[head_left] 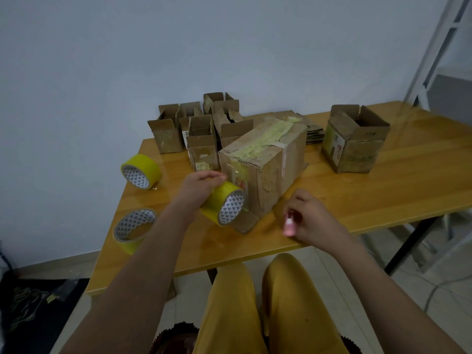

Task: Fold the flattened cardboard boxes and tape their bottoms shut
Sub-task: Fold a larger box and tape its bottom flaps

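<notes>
Nearest the person, the right hand [311, 215] pinches a small pinkish cutter [290, 226], blurred so that its blade cannot be made out, and hovers just above the near edge of the worktop [383, 190]. To its left, the left hand [201, 185] is wrapped over a roll of yellow tape [224, 203], fingers curled round its outer band, the roll lying against the near end of a large cardboard box [265, 164] that sits on its side between and just beyond the two hands. That box carries pale tape along its upward face and down the end nearest the roll, so the step in hand looks like the taping of this box's bottom, close to done. The next move probably calls for bringing the cutter across to the strip by the roll and severing it, then pressing the loose end flat. Left of the left hand lie two spare tape rolls [140, 171] on the worktop. Further off, beyond the left hand, stands a cluster of small open boxes [194, 129]; beyond the right hand stands another open box [355, 141], with what seems a flat stack [315, 135] behind the large one.
</notes>
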`<action>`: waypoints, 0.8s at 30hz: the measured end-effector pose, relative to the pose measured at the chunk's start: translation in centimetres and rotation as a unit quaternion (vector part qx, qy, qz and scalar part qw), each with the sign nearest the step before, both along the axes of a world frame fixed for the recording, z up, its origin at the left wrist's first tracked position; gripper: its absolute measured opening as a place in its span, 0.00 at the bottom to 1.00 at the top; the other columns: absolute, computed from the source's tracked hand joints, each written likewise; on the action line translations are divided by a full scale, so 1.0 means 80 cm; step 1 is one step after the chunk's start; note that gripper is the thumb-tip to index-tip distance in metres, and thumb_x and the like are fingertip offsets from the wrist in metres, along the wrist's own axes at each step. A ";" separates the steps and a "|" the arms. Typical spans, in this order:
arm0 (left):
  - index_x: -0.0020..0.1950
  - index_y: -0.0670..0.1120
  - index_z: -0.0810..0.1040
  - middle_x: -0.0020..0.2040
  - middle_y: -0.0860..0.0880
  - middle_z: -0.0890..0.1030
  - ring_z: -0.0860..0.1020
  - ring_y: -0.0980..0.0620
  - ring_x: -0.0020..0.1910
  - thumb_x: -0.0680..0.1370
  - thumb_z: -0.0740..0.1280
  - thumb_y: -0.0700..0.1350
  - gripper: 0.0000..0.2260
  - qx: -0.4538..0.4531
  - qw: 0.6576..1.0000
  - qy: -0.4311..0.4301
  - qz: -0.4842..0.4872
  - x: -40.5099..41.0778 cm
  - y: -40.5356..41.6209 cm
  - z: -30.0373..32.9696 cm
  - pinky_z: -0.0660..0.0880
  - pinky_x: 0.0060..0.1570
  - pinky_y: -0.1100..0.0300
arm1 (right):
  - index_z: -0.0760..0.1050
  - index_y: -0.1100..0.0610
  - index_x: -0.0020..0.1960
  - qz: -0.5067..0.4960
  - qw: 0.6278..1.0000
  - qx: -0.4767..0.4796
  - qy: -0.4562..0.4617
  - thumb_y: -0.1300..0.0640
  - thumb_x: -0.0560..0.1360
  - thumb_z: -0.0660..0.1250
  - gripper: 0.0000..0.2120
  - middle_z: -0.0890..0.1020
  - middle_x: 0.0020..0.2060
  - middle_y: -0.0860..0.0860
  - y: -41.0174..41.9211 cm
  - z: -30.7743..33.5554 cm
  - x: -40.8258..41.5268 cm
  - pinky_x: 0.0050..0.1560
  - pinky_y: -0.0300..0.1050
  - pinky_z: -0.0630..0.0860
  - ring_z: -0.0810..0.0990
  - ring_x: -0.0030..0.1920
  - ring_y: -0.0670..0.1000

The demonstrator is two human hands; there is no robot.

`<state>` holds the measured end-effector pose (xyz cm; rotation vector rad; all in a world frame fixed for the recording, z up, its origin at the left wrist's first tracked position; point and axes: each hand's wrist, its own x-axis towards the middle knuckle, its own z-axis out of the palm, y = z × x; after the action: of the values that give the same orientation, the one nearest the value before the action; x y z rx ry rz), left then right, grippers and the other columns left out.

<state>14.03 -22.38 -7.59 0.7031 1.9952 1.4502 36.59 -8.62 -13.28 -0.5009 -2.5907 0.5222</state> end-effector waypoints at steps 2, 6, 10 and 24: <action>0.42 0.54 0.85 0.57 0.45 0.80 0.78 0.41 0.57 0.73 0.74 0.48 0.01 0.001 1.000 -0.003 0.007 0.000 0.002 0.001 0.76 0.59 0.40 | 0.79 0.52 0.41 -0.016 0.993 -0.069 0.094 0.64 0.69 0.75 0.09 0.76 0.42 0.45 -0.005 0.009 0.006 0.40 0.34 0.73 0.76 0.41 0.44; 0.44 0.53 0.84 0.57 0.47 0.79 0.78 0.43 0.55 0.74 0.74 0.48 0.01 0.011 1.000 -0.009 0.022 0.008 0.007 0.004 0.78 0.56 0.44 | 0.79 0.59 0.44 0.023 0.909 -0.327 0.259 0.61 0.72 0.74 0.05 0.81 0.36 0.52 -0.036 0.049 0.002 0.37 0.44 0.80 0.81 0.37 0.52; 0.45 0.50 0.83 0.53 0.46 0.81 0.79 0.44 0.51 0.75 0.72 0.47 0.02 0.013 0.999 -0.021 0.031 0.011 0.009 0.005 0.79 0.53 0.47 | 0.78 0.64 0.52 0.082 0.861 -0.378 0.331 0.66 0.72 0.71 0.09 0.83 0.42 0.55 -0.049 0.065 -0.014 0.43 0.42 0.81 0.83 0.41 0.54; 0.45 0.49 0.83 0.50 0.49 0.80 0.77 0.46 0.52 0.74 0.73 0.46 0.02 0.014 1.000 -0.011 0.008 0.000 0.004 0.007 0.77 0.56 0.46 | 0.81 0.58 0.54 0.029 0.922 -0.142 0.358 0.61 0.76 0.69 0.08 0.84 0.41 0.47 -0.063 0.041 -0.083 0.40 0.37 0.80 0.83 0.40 0.43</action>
<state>14.04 -22.10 -7.05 0.6822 1.9724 1.4920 29.92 -13.67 -10.00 -0.2510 -1.8382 0.9127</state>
